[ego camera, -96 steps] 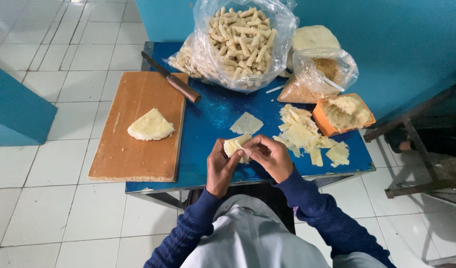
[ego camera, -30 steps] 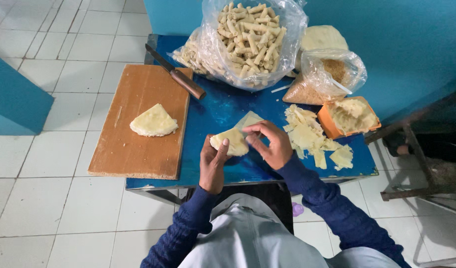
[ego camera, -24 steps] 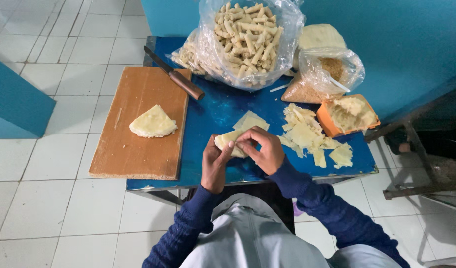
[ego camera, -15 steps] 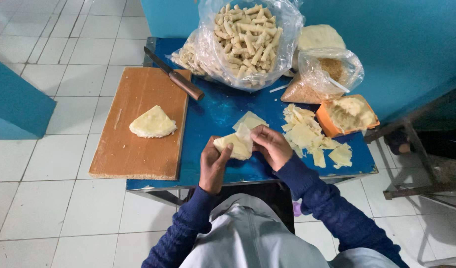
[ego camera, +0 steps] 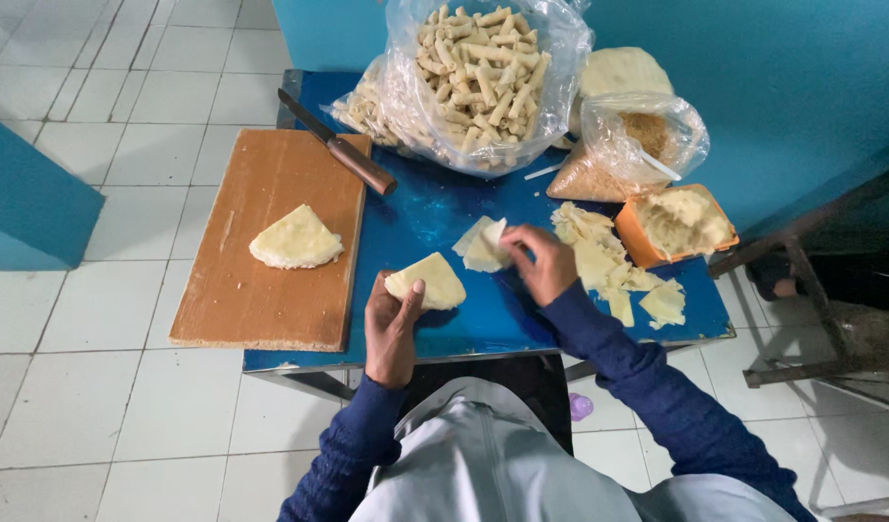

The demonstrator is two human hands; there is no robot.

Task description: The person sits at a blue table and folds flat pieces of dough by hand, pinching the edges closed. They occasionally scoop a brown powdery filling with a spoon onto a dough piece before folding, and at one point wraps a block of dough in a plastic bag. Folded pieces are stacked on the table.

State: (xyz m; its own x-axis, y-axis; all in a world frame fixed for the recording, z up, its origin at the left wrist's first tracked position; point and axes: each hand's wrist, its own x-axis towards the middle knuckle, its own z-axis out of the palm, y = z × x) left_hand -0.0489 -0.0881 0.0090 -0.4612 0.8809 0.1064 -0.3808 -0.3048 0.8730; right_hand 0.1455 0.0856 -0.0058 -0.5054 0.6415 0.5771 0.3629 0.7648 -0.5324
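Held in the left hand (ego camera: 391,324), a pale wedge of dough (ego camera: 427,281) rests on the curled fingers with the thumb pressed on its upper face, just above the near edge of the blue table (ego camera: 435,208). Left of the hand, a wooden cutting board (ego camera: 270,242) lies on the table and overhangs its left edge; a second pale wedge (ego camera: 295,238) sits near the board's middle, well apart from the held one. A knife with a brown handle (ego camera: 343,155) lies slanted across the board's far right corner. Behind the hands, at the table's far side, stands an open clear bag of rolled pastry sticks (ego camera: 483,72). Right of the held wedge, the right hand (ego camera: 543,261) pinches a thin pale slice (ego camera: 485,246) between fingertips and thumb, the slice lying on the table, near the wedge but not touching it. Further right lies a loose heap of cut slices (ego camera: 609,271), then an orange tub of pale filling (ego camera: 678,222) near the table's right edge, with a smaller bag of crumbs (ego camera: 638,145) behind it.
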